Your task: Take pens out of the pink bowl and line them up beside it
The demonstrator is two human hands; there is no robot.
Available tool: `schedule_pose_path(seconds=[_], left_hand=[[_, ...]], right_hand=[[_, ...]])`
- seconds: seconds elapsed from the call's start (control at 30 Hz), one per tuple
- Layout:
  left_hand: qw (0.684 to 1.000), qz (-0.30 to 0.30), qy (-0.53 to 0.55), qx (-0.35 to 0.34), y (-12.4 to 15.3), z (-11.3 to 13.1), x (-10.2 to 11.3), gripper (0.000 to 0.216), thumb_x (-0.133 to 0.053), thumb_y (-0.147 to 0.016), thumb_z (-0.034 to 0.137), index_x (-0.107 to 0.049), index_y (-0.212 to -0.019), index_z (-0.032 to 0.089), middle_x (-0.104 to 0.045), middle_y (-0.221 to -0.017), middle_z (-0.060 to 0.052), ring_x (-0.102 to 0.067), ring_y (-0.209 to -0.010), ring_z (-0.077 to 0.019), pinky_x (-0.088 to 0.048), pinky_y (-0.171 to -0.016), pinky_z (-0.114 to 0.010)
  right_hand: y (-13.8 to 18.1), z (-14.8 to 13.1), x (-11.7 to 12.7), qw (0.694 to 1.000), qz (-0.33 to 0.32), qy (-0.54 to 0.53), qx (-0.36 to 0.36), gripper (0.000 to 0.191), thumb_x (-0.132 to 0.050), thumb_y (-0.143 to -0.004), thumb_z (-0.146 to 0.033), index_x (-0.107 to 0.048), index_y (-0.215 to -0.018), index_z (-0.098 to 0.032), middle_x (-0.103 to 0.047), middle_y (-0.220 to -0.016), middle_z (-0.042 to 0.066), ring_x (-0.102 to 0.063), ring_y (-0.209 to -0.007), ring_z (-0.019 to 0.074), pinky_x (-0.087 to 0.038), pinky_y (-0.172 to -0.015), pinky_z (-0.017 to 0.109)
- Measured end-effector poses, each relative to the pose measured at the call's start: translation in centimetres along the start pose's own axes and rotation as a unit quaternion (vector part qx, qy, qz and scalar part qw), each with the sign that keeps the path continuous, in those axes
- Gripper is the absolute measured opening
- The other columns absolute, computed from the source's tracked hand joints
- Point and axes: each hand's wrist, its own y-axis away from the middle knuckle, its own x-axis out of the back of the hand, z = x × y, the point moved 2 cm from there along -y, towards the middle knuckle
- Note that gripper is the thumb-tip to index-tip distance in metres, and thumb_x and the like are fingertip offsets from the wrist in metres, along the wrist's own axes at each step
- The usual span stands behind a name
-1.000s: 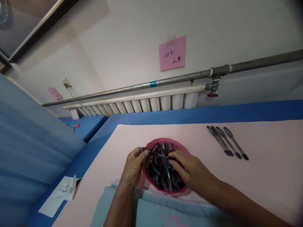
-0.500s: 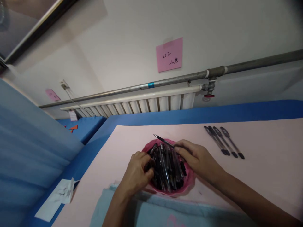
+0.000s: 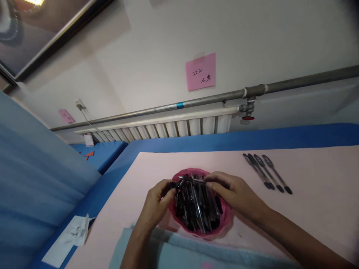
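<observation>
A pink bowl (image 3: 221,227) full of black pens and pen parts sits on the pink table cover (image 3: 308,209). Over the bowl my right hand (image 3: 232,192) pinches a pen (image 3: 193,180) that lies level, tip pointing left. My left hand (image 3: 158,200) is closed at the bowl's left rim, pinching a small black cap (image 3: 171,185) right at the pen's tip. Three finished black pens (image 3: 266,172) lie side by side at the right.
A folded light-blue cloth (image 3: 179,254) lies at the near edge. A white paper (image 3: 67,239) rests on the blue surface at the left. Behind the table are a white radiator (image 3: 168,129), a grey pipe and a pink wall note (image 3: 200,71).
My right hand lifted a pen out of the bowl and turned it level. My left hand dipped into the bowl, came up with a cap and met the pen's tip.
</observation>
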Motion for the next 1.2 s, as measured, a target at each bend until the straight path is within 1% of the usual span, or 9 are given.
schedule_pose_path(seconds=[0.07, 0.17, 0.4, 0.53, 0.67, 0.9, 1.07, 1.13, 1.2], left_hand=[[0.998, 0.015, 0.056, 0.007, -0.2, -0.5, 0.2, 0.022, -0.049, -0.081, 0.031, -0.060, -0.096, 0.019, -0.060, -0.089, -0.003, -0.055, -0.080, -0.0156, -0.046, -0.070, -0.028], [0.996, 0.030, 0.078, -0.001, -0.4, -0.9, 0.3, 0.023, -0.049, -0.082, 0.032, -0.060, -0.095, 0.018, -0.058, -0.089, -0.004, -0.055, -0.079, -0.0147, -0.047, -0.069, -0.028], [0.999, 0.035, -0.003, -0.035, -0.3, -0.5, 0.5, 0.021, -0.047, -0.083, 0.028, -0.062, -0.096, 0.020, -0.060, -0.092, -0.004, -0.056, -0.083, -0.0151, -0.045, -0.073, -0.029], [0.997, 0.012, -0.045, -0.054, -0.2, -0.1, 0.4, 0.020, -0.046, -0.083, 0.025, -0.062, -0.094, 0.021, -0.061, -0.093, -0.004, -0.056, -0.087, -0.0159, -0.044, -0.078, -0.030], [0.995, -0.005, -0.061, -0.073, -0.1, 0.2, 0.1, 0.020, -0.046, -0.083, 0.023, -0.063, -0.094, 0.020, -0.061, -0.092, -0.004, -0.056, -0.087, -0.0157, -0.044, -0.078, -0.030], [0.993, -0.023, -0.082, -0.083, 0.0, 0.6, -0.4, 0.020, -0.045, -0.084, 0.021, -0.062, -0.094, 0.020, -0.059, -0.091, -0.004, -0.055, -0.087, -0.0155, -0.044, -0.079, -0.031], [0.992, -0.057, -0.075, -0.083, 0.3, 1.1, -0.9, 0.020, -0.047, -0.083, 0.021, -0.063, -0.094, 0.021, -0.060, -0.090, -0.004, -0.056, -0.087, -0.0160, -0.045, -0.080, -0.032], [0.993, -0.047, -0.060, -0.086, 0.4, 1.0, -1.0, 0.022, -0.049, -0.082, 0.022, -0.062, -0.100, 0.023, -0.061, -0.096, -0.004, -0.056, -0.093, -0.0171, -0.044, -0.084, -0.033], [0.996, 0.009, -0.040, -0.085, 0.3, 0.6, -0.8, 0.032, -0.053, -0.080, 0.024, -0.057, -0.112, 0.025, -0.058, -0.111, -0.005, -0.053, -0.104, -0.0192, -0.041, -0.092, -0.037]], right_hand=[[0.0, 0.0, 0.1, 1.000, 0.002, 0.007, 0.007, 0.020, -0.050, -0.076, -0.032, -0.065, -0.081, -0.020, -0.069, -0.084, 0.003, -0.062, -0.081, 0.0190, -0.047, -0.076, 0.031], [-0.1, 0.1, 0.3, 0.999, 0.002, 0.022, 0.030, 0.019, -0.050, -0.076, -0.030, -0.066, -0.080, -0.020, -0.069, -0.085, 0.003, -0.062, -0.082, 0.0191, -0.047, -0.077, 0.032], [-0.1, 0.0, 0.4, 0.996, -0.008, 0.068, 0.062, 0.015, -0.050, -0.077, -0.024, -0.065, -0.079, -0.021, -0.067, -0.080, 0.002, -0.061, -0.076, 0.0175, -0.047, -0.071, 0.031], [0.1, 0.0, 0.3, 0.992, -0.019, 0.099, 0.082, 0.016, -0.049, -0.078, -0.021, -0.065, -0.082, -0.021, -0.066, -0.080, 0.002, -0.061, -0.075, 0.0163, -0.046, -0.069, 0.029], [0.4, -0.1, 0.0, 0.984, -0.034, 0.132, 0.114, 0.017, -0.048, -0.080, -0.019, -0.064, -0.085, -0.022, -0.066, -0.081, 0.002, -0.060, -0.075, 0.0151, -0.046, -0.069, 0.027], [0.7, -0.3, -0.7, 0.949, -0.051, 0.249, 0.185, 0.017, -0.048, -0.081, -0.018, -0.063, -0.086, -0.021, -0.066, -0.083, 0.003, -0.057, -0.080, 0.0189, -0.043, -0.074, 0.033], [1.2, 0.0, -1.4, 0.931, -0.098, 0.294, 0.191, 0.016, -0.049, -0.082, -0.017, -0.063, -0.085, -0.022, -0.066, -0.081, 0.002, -0.055, -0.079, 0.0201, -0.040, -0.074, 0.035], [1.5, -0.1, -1.4, 0.930, -0.107, 0.303, 0.177, 0.016, -0.048, -0.083, -0.015, -0.062, -0.086, -0.021, -0.066, -0.083, 0.003, -0.055, -0.079, 0.0195, -0.040, -0.072, 0.032], [1.4, -0.3, -0.8, 0.935, -0.098, 0.305, 0.153, 0.017, -0.045, -0.084, -0.015, -0.060, -0.087, -0.020, -0.065, -0.087, 0.003, -0.056, -0.081, 0.0182, -0.040, -0.071, 0.028]])
